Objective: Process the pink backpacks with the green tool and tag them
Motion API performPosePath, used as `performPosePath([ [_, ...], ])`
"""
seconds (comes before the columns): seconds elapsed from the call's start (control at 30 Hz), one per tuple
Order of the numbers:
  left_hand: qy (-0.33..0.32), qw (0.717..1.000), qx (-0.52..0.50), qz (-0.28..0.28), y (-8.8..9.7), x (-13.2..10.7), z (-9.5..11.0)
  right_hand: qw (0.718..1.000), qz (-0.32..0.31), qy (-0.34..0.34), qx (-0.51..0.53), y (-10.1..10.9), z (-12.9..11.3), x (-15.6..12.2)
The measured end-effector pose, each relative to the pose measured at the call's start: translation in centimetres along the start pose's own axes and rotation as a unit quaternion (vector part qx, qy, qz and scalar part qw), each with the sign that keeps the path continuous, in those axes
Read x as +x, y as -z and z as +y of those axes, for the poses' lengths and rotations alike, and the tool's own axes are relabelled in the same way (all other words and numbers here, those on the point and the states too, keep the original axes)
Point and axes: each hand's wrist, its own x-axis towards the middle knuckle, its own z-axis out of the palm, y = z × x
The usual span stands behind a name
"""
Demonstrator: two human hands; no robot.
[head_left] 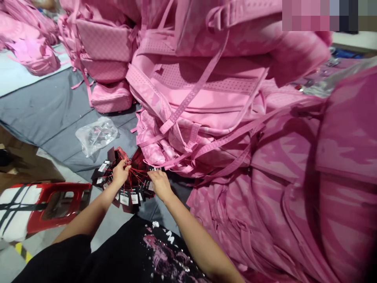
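A bundle of black hang tags [125, 200] with white labels and red strings fans out at the edge of the grey cloth. My left hand [121, 173] pinches the gathered red strings near their knot. To the right of it, my right hand [159, 183] has its fingers curled at the tags on that side of the fan. Its fingertips are partly hidden, but they appear closed on a tag or its string. Pink backpacks [206, 102] are piled just beyond and to the right of both hands.
A clear plastic bag [97, 135] with small metal-looking parts lies beyond the tags. Checked pink bags [106, 43] stand stacked farther back on the grey cloth [35, 114]. A red stool [59, 204] with a white strapped pad stands at lower left. Backpacks crowd the right side.
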Motion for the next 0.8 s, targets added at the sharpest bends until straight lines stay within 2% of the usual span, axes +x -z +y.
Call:
performPosePath([
  [0.1, -0.003, 0.999, -0.051, -0.014, -0.6, -0.6, 0.2, 0.999, -0.035, 0.014, -0.024, -1.8, -0.4, 2.9],
  [0.2, -0.021, 0.995, -0.095, -0.032, -0.6, -1.1, 0.7, 0.998, -0.053, -0.008, -0.045, -2.6, -0.6, 3.6],
  [0.3, -0.025, 0.993, -0.112, -0.032, -0.9, -1.1, 1.1, 0.997, -0.047, -0.036, -0.046, -2.3, -1.2, 3.5],
  [0.4, -0.003, 0.995, -0.099, 0.002, -2.0, -0.2, 1.3, 0.996, -0.029, -0.079, -0.032, -1.3, -1.8, 2.6],
  [0.5, 0.029, 0.996, -0.077, 0.035, -2.6, 1.6, 1.3, 0.988, -0.002, -0.155, -0.013, -0.2, -1.3, 0.1],
  [0.63, 0.020, 0.998, -0.050, 0.025, -1.6, 2.9, 2.9, 0.959, 0.072, -0.271, 0.024, 1.0, 0.4, -6.4],
  [0.67, -0.001, 0.999, -0.036, 0.038, -1.3, 2.6, 3.7, 0.950, 0.096, -0.294, 0.034, 1.2, 0.7, -8.2],
  [0.73, -0.083, 0.994, -0.027, 0.058, -1.3, 0.8, 5.8, 0.932, 0.141, -0.330, 0.053, 1.2, 0.8, -11.4],
  [0.77, -0.127, 0.990, -0.047, 0.030, -1.6, -0.8, 6.9, 0.924, 0.160, -0.341, 0.062, 1.0, 0.6, -12.6],
  [0.8, -0.164, 0.983, -0.081, -0.029, -2.2, -2.7, 8.1, 0.918, 0.177, -0.347, 0.071, 0.8, 0.3, -13.6],
])
